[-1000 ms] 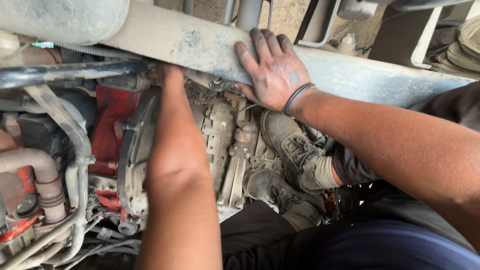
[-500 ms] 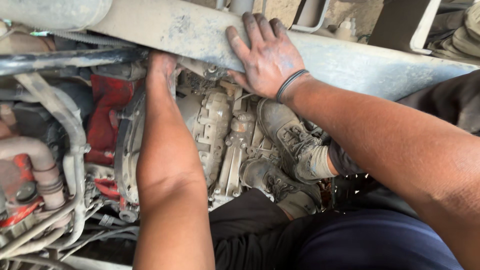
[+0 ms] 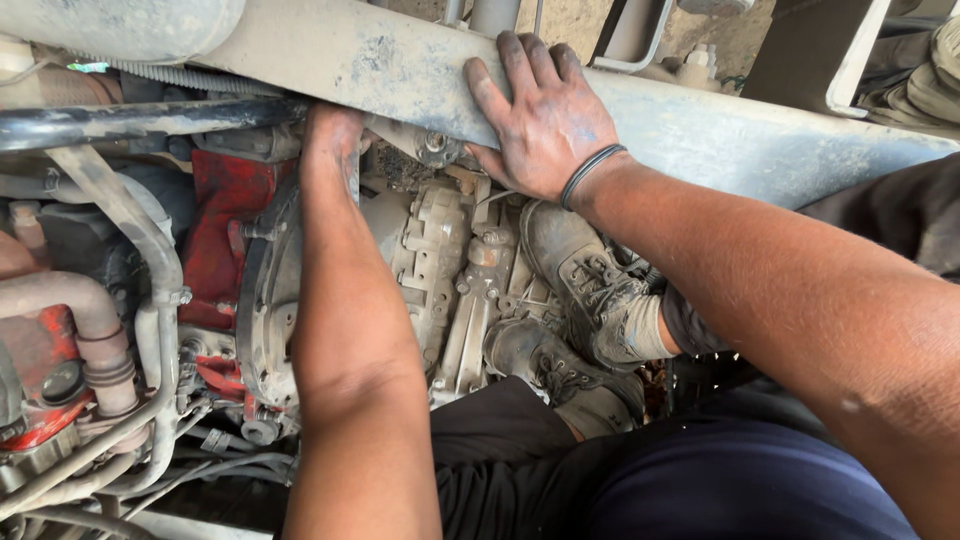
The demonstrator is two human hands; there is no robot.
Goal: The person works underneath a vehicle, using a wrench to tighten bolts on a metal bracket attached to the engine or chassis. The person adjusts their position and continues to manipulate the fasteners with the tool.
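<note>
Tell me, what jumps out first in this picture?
A dirty right hand with a black wristband lies flat on the dusty grey beam at the top. The left arm reaches up the middle, its hand hidden behind that beam. Left of it sits a red engine part.

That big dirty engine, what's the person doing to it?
A person leans over a truck engine. The right hand, smudged with grease, lies flat on the dusty grey frame beam. The left hand reaches down beside the red engine part, its fingers hidden under the beam. Two worn boots stand on the machinery below.
</note>
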